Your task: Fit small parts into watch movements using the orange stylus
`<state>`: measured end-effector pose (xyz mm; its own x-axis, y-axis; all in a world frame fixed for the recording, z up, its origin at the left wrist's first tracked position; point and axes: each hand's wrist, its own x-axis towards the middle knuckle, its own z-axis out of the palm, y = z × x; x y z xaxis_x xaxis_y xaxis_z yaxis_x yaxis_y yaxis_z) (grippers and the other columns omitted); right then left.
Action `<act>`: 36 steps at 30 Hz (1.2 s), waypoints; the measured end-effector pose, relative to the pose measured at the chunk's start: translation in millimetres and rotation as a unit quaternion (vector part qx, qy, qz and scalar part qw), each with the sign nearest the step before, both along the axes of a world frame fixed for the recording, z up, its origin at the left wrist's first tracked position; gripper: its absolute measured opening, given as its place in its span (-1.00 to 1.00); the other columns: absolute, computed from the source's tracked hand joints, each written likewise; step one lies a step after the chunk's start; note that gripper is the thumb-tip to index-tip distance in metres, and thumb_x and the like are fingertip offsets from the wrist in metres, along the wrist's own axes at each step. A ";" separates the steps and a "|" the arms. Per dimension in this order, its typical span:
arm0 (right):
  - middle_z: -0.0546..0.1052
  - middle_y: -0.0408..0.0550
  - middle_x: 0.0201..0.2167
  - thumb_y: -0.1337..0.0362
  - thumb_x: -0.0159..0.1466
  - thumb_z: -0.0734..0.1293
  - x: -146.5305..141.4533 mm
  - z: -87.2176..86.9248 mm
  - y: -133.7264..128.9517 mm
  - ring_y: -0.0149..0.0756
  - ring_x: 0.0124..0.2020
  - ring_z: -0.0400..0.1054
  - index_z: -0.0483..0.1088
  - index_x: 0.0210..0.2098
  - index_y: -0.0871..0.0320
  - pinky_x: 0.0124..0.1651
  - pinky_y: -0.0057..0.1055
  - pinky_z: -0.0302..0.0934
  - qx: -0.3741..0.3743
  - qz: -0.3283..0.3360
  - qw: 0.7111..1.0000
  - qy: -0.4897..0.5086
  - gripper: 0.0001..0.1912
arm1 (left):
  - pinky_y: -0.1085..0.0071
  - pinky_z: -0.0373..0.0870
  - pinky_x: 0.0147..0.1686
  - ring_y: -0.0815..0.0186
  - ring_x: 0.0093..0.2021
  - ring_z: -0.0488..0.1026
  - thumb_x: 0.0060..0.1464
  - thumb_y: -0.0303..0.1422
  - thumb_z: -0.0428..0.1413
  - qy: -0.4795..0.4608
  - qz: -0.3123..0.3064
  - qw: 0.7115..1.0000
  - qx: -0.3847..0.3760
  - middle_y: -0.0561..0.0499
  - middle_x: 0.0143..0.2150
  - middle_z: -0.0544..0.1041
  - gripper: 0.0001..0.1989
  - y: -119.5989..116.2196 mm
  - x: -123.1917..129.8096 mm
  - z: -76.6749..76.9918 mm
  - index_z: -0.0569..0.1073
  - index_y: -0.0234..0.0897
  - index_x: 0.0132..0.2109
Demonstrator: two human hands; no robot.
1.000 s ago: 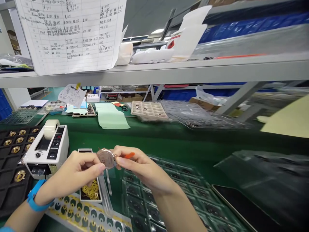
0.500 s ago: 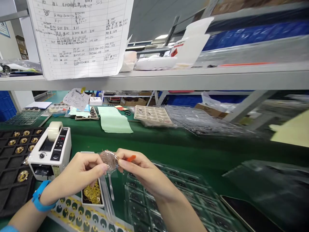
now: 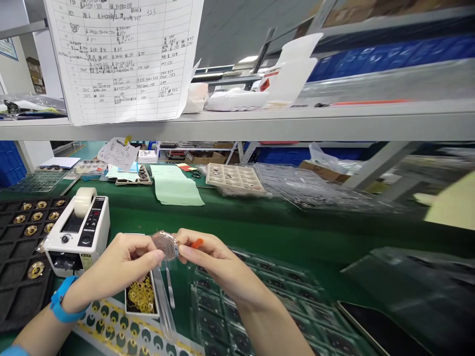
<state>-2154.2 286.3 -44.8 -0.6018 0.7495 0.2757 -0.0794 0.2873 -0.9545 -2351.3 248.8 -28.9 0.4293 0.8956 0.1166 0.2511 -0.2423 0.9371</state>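
Both forearms come in low over the worktop [image 3: 282, 225], slanting inward until the hands nearly meet, wrists a little bent. The left hand [image 3: 133, 254], a blue band [image 3: 67, 300] at its wrist, has thumb and fingers drawn together at the near-left edge of a round disc [image 3: 166, 245]; the right hand [image 3: 206, 252] pinches the opposite edge. So the disc is held up between the two, just beyond the box [image 3: 143, 314] of yellow rings [image 3: 140, 295]. An orange piece [image 3: 197, 243] sticks out behind the right thumb, though I can't make out what it is. Half a second ago the disc's face looked crinkled and glassy; now it shows smoother and brownish, while both hands have barely shifted.
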 end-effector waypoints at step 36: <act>0.21 -0.19 -0.55 -0.09 0.22 0.36 -8.7 -10.8 -4.7 -0.37 -0.44 0.11 0.26 -0.52 0.15 -0.29 -0.41 0.05 -0.050 0.037 0.996 0.058 -0.54 | 0.16 0.50 -0.06 0.05 0.10 0.39 0.12 -0.39 0.23 -0.068 0.074 0.928 0.358 -0.16 0.09 0.42 -0.80 5.3 9.2 -25.9 0.58 -0.11 -0.08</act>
<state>-2162.9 281.6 -55.7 -0.6245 0.7318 0.2729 -0.2074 0.1814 -0.9613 -2342.0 254.0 -54.7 0.2451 0.6153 0.7492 0.2227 -0.7878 0.5742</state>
